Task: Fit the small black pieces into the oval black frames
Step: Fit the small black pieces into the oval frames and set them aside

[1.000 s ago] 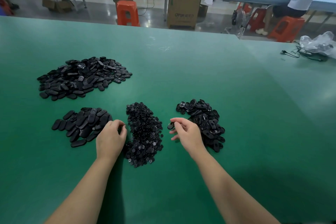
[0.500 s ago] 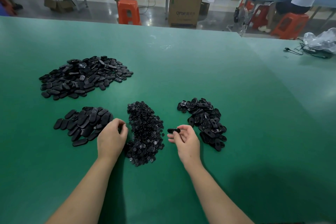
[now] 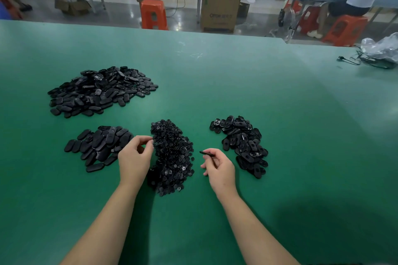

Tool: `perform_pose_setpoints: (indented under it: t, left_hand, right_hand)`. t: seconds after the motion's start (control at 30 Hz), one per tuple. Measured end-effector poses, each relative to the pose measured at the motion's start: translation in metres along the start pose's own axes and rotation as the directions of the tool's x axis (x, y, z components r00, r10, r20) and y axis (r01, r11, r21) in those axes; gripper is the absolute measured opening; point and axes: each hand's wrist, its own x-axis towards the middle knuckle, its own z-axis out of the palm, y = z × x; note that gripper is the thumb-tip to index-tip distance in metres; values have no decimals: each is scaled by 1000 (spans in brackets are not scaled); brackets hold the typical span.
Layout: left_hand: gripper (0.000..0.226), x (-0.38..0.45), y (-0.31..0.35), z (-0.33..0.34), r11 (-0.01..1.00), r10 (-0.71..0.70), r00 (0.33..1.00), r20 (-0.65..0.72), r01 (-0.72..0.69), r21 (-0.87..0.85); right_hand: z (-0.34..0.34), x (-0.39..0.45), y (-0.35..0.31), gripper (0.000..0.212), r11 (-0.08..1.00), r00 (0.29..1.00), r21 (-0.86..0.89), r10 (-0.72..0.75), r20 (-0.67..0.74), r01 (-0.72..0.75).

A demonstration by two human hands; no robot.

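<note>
I see 4 black heaps on the green table (image 3: pixel 280 114). The small pieces (image 3: pixel 172 157) lie heaped between my hands. My left hand (image 3: pixel 134 160) rests at that heap's left edge, thumb and fingers curled together at the pieces; I cannot tell if they hold 1. My right hand (image 3: pixel 219 170) pinches 1 oval frame (image 3: pixel 205 153) edge-on, just right of the pieces. More frames lie in a right heap (image 3: pixel 241 144), a left heap (image 3: pixel 99 146) and a far heap (image 3: pixel 101 90). A cardboard box (image 3: pixel 220 9) stands on the floor beyond, closed.
</note>
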Motion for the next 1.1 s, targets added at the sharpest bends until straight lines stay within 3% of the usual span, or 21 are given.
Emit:
perform_pose_setpoints:
  t: [0.1, 0.33, 0.57, 0.7, 0.97, 1.1]
  left_hand:
    - [12, -1, 18, 7, 977, -85, 995, 50, 93, -190]
    - [9, -17, 50, 23, 884, -86, 983, 161, 150, -443]
    - [16, -27, 60, 36, 849, -90, 972, 219, 190, -493]
    - [14, -27, 61, 38, 865, -86, 968, 237, 190, -464]
    - [12, -27, 61, 44, 862, -112, 958, 264, 226, -454]
    - [11, -31, 58, 50, 861, -159, 941, 298, 280, -425]
  right_hand:
    - [0, 0, 0, 20, 999, 1000, -34, -4, 4, 4]
    - [-1, 0, -2, 11, 1000, 1000, -10, -4, -6, 4]
    - [0, 0, -1, 24, 999, 999, 37, -38, 7, 38]
    - [2, 0, 1, 16, 995, 999, 91, -40, -27, 42]
    - [-1, 0, 2, 23, 984, 984, -44, -174, -24, 173]
    - [0, 2, 4, 14, 997, 996, 4, -78, -32, 78]
